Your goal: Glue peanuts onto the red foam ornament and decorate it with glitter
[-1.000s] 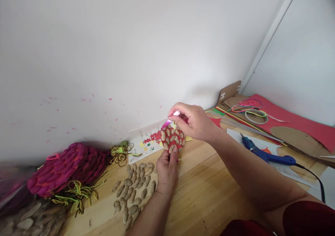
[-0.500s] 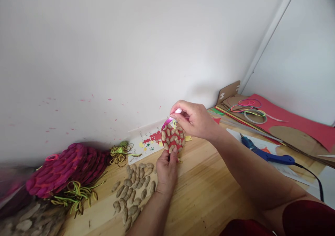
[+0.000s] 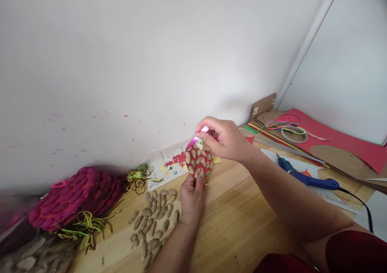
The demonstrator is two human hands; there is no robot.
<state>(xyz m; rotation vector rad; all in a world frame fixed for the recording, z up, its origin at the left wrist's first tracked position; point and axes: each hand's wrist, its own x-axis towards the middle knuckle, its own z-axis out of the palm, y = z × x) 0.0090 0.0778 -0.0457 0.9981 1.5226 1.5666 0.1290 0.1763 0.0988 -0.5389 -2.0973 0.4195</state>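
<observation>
My left hand (image 3: 193,194) is closed on the lower edge of a round red disc (image 3: 206,169) with peanuts stuck over its face, and holds it tilted up above the table. Between the thumb and fingers of my right hand (image 3: 219,138) is a small white paintbrush (image 3: 204,129). Its magenta tip touches the disc's upper left edge. A yellow-green string loop (image 3: 200,144) sits at the top of the disc. Loose unpainted peanuts (image 3: 157,212) lie on the table left of my left forearm.
Magenta-painted peanut discs (image 3: 69,196) with green yarn tassels (image 3: 87,226) are stacked at left. Behind the disc lies a paper sheet (image 3: 155,180) with star cutouts. A blue glue gun (image 3: 314,180), cord attached, rests at right, near red sheets (image 3: 350,140) and colored cords (image 3: 287,119).
Almost nothing differs. The brush tip has shifted slightly down along the disc's upper left edge, while my left hand keeps its hold on the disc.
</observation>
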